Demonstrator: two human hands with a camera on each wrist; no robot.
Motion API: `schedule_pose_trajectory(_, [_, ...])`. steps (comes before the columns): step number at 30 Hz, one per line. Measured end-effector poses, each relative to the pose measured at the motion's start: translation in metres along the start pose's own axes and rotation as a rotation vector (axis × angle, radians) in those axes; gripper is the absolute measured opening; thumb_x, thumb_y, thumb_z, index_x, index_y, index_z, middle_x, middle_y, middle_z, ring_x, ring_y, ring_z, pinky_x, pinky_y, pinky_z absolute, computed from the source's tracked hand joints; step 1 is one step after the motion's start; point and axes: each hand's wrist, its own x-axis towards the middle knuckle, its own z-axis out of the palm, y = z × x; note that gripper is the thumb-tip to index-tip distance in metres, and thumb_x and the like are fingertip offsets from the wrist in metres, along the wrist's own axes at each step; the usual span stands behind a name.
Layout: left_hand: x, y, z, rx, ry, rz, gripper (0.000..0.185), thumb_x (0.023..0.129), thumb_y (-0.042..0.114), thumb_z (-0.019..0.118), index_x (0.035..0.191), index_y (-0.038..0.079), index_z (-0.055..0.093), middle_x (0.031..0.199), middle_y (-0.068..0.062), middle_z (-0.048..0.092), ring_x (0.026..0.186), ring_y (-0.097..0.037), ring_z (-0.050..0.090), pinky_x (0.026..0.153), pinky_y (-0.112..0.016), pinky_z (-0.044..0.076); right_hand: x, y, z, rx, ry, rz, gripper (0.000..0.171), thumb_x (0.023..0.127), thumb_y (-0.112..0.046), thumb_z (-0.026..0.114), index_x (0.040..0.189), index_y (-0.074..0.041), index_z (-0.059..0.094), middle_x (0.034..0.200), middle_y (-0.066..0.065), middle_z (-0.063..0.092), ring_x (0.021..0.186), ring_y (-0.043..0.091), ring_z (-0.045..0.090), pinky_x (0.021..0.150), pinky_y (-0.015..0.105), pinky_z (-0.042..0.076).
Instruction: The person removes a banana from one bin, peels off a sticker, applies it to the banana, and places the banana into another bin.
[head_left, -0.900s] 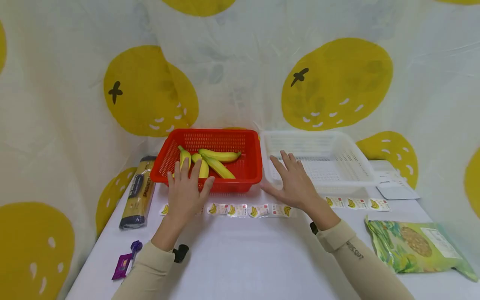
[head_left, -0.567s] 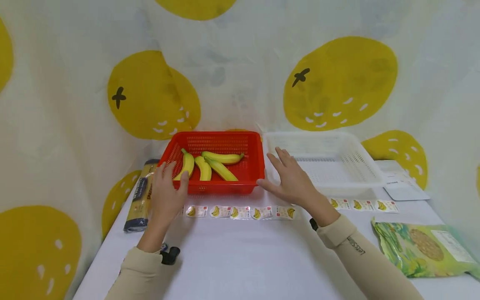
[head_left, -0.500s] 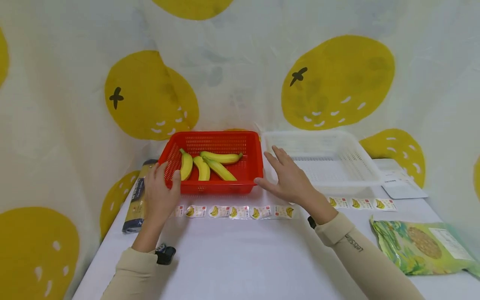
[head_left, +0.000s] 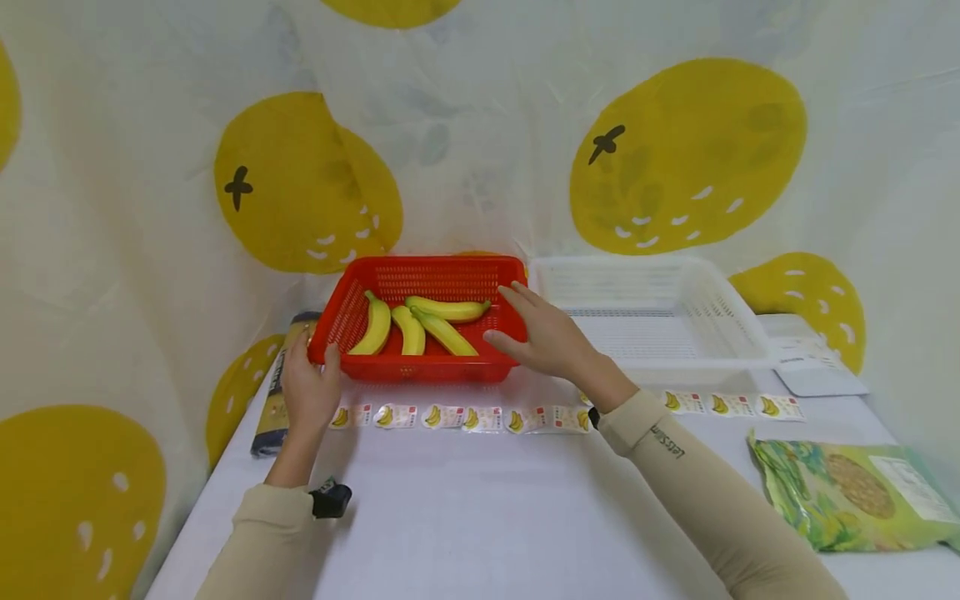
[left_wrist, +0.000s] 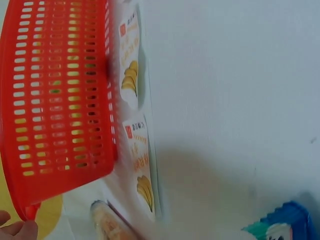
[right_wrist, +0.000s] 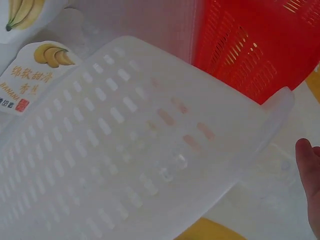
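A red plastic basket (head_left: 420, 367) with several bananas (head_left: 446, 333) in it stands in the middle of the head view. My left hand (head_left: 309, 392) holds its front left corner, thumb and fingers on either side of the rim; in the left wrist view, a thumb (left_wrist: 27, 231) shows right at the rim's end. At the basket's right end my right hand (head_left: 551, 337) has its fingers stretched out and the thumb spread, overlapping the right rim. In the right wrist view, the fingers (right_wrist: 309, 170) stand apart from the red wall.
A white basket (head_left: 645, 364) stands close beside the red one. Banana stickers (head_left: 442, 417) lie in a row along the front of both. A spaghetti pack (head_left: 270, 425) lies at the left, a green bag (head_left: 855, 492) and white cards (head_left: 817, 367) at the right.
My left hand has moved from over the front of the basket leftward to its left corner. My right hand has shifted left from the white basket's front to the red basket's right rim.
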Motion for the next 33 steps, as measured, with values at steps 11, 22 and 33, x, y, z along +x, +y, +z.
schedule_pose_trajectory(11, [0.006,-0.005,0.003,-0.021,0.029,-0.057,0.041,0.103,0.013,0.055,0.137,-0.01,0.056,0.12,-0.032,0.063,0.103,-0.041,0.058,0.092,-0.053,0.05,0.035,-0.011,0.015,0.075,-0.065,-0.051,0.072,0.098,-0.047,0.064,0.158,-0.016,0.038,0.162,0.009,0.04,0.152,0.031,0.036,0.121,0.051,0.036])
schedule_pose_trajectory(22, [0.009,-0.004,0.007,-0.039,0.044,-0.094,0.039,0.102,0.011,0.058,0.136,-0.009,0.057,0.118,-0.031,0.063,0.099,-0.038,0.056,0.088,-0.05,0.051,0.056,-0.008,0.028,0.179,-0.154,-0.031,0.07,0.097,-0.043,0.068,0.157,-0.022,0.039,0.157,0.006,0.049,0.146,0.028,0.044,0.118,0.051,0.04])
schedule_pose_trajectory(33, [0.006,-0.001,0.004,-0.082,0.042,-0.125,0.039,0.103,0.013,0.058,0.136,-0.008,0.057,0.127,-0.031,0.063,0.108,-0.04,0.061,0.098,-0.054,0.055,0.075,-0.001,0.041,0.254,-0.233,0.018,0.072,0.095,-0.047,0.069,0.157,-0.028,0.037,0.154,0.011,0.051,0.142,0.034,0.048,0.112,0.053,0.046])
